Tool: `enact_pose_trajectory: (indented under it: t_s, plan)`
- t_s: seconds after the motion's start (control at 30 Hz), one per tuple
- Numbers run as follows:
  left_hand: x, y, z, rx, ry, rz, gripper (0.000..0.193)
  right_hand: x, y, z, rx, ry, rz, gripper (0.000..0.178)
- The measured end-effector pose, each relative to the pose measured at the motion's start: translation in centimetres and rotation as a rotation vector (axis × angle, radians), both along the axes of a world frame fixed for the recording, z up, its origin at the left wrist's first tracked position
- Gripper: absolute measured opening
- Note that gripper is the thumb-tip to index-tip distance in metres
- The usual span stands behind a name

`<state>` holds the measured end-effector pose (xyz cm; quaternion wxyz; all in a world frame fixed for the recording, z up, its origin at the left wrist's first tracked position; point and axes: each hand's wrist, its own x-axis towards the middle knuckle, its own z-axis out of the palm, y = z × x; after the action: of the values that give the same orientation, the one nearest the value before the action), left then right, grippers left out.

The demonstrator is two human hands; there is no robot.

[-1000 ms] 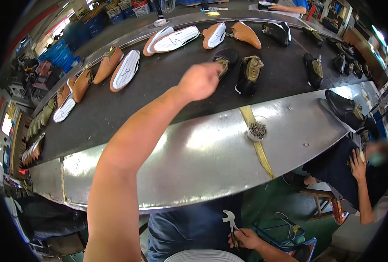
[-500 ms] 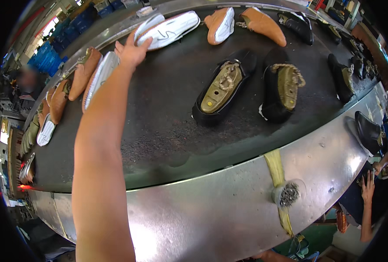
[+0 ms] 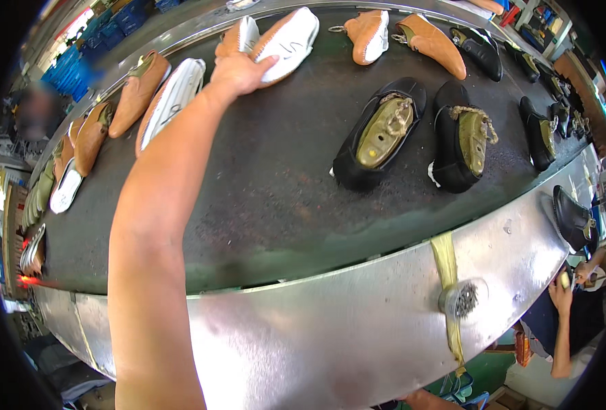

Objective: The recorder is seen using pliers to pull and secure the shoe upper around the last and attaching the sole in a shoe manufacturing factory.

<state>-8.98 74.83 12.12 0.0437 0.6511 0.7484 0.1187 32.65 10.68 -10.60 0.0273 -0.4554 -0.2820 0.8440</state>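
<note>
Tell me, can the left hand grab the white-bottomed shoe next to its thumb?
Very likely yes: the left hand is at the edge of the white-bottomed shoe, and nothing seems to stand between them.

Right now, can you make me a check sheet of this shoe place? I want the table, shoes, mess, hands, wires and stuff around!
Surface: dark top, specked; shiny metal ledge in front.
Shoes at hand: left tan shoe and right tan shoe, white soles showing.
Clutter: clear cup of small grey bits, on a yellow strip.
Left hand: between both tan shoes, thumb against the right one; grip unclear.
Right hand: out of view.
Cables: nothing seen.
Surroundings: blue crates; another person's hand.
</note>
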Motion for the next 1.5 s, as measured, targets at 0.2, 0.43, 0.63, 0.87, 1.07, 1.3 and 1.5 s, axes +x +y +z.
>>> enact_pose_trajectory:
  t_s: [0.2,0.43,0.63,0.87,1.07,1.3,1.5]
  plan:
    - [-1.1,-19.3,6.0,-0.209,-0.043,-0.105,0.076,-2.6,0.1,6.2,-0.023,0.018,-0.144,0.045]
    - [-8.2,-44.8,10.7,-0.164,-0.199,-0.048,0.068,-2.5,-7.0,6.7,0.012,-0.013,-0.137,0.049]
    - [-13.6,-63.7,10.1,-0.091,-0.296,-0.031,0.053,-1.5,-12.2,7.5,0.115,-0.094,-0.094,0.050]
    - [-9.1,-59.0,8.7,-0.135,0.190,-0.206,0.085,-1.8,-15.6,8.1,0.272,-0.179,-0.102,0.049]
    - [-4.1,-50.4,9.6,-0.466,-0.015,-0.225,0.081,-3.0,-16.7,8.7,0.252,-0.111,-0.203,0.035]
    - [-3.7,-59.3,6.9,-0.207,-1.068,-0.310,0.080,-2.1,-17.0,9.7,0.574,-0.098,-0.097,0.022]
    - [4.4,-74.7,-2.9,-0.095,-1.678,-0.341,0.090,-4.7,-17.4,17.3,0.888,-0.136,-0.010,0.027]
